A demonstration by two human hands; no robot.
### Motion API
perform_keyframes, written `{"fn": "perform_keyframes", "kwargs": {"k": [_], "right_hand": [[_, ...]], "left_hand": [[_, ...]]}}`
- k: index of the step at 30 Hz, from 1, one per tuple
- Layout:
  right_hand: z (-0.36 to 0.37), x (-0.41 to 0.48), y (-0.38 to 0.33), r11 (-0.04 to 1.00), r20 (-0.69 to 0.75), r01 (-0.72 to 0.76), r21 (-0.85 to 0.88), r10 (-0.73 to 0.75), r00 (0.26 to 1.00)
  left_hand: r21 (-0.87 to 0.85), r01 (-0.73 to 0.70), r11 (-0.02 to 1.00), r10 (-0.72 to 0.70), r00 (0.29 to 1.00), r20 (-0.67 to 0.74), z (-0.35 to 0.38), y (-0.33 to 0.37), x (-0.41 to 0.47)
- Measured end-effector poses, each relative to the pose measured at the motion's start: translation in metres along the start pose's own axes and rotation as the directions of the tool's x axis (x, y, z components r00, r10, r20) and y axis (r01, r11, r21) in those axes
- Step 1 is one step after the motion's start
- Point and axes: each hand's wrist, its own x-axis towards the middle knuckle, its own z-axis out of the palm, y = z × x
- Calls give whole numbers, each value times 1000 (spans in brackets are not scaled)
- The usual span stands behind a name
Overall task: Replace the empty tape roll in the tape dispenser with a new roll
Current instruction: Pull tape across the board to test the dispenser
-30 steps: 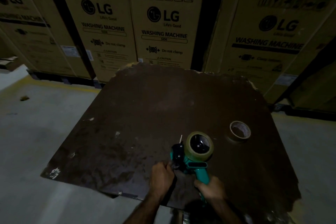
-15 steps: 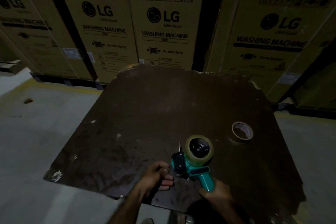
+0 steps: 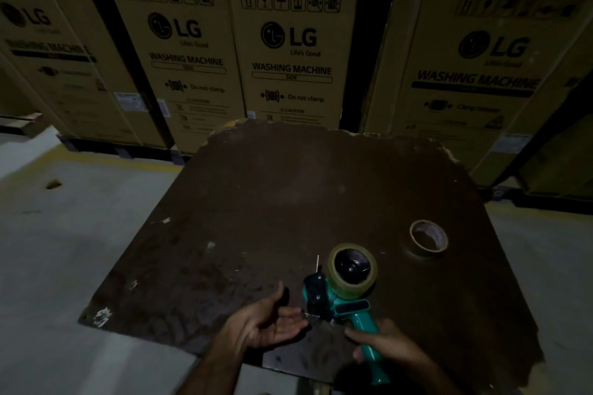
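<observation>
The left hand (image 3: 272,319) is low on the desk (image 3: 256,202), at about 7 o'clock. Its grip is open, palm up, fingers spread. It holds nothing. The fingertips are just beside the front of the tape dispenser (image 3: 340,301), near the small shiny cutting edge. That edge looks sharp, so fingers should stay off it.

The tape dispenser sits at about 5 o'clock, close to the near edge. It is green plastic, hard and stiff, and it looks light. On its wheel is the new roll (image 3: 352,268). The roll is thick and round. Its outside is smooth and its loose end will be sticky. It is best held by its flat sides or its round rim.

The right hand (image 3: 385,343) is at the bottom, with its grip closed around the green handle. That is the good place to hold it.

Farther right, at about 3 o'clock, the empty roll (image 3: 428,238) lies flat on the desk, well apart from the dispenser. It is just a thin cardboard ring, very light and easy to squash.
</observation>
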Motion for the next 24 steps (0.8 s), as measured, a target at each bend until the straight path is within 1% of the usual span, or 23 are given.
{"fn": "perform_keyframes", "kwargs": {"k": [3,5,7,9,12,14,17,19,20,21,24], "right_hand": [[-1,-1,-9,989,133,-79,124,62,989],[2,3,-12,963,214,-173,206,128,968],[8,5,-16,940,292,-231,251,154,944],[11,9,-18,938,324,-229,259,139,936],[14,14,-18,929,321,-240,282,144,936],[15,15,-18,908,318,-257,331,149,936],[20,15,-16,931,267,-215,297,135,954],[26,13,-18,956,203,-119,268,65,977],[27,13,-21,970,177,-56,238,13,984],[27,12,-23,981,174,-32,192,-2,985],[25,10,-38,985,211,37,170,-73,975]], "left_hand": [[117,23,993,-9,993,-117,8,0,10],[171,31,985,3,981,-193,10,2,15],[216,24,976,26,974,-225,12,4,14],[269,9,963,63,964,-259,12,4,15],[366,-12,931,131,945,-301,16,7,9],[481,-53,875,232,918,-321,21,14,6],[571,-129,811,352,887,-299,19,22,4],[634,-139,761,370,895,-248,16,26,0],[638,-156,754,385,892,-237,15,27,-2],[649,-172,741,409,882,-233,13,30,-5],[667,-244,704,504,833,-228,7,42,-15]]}}
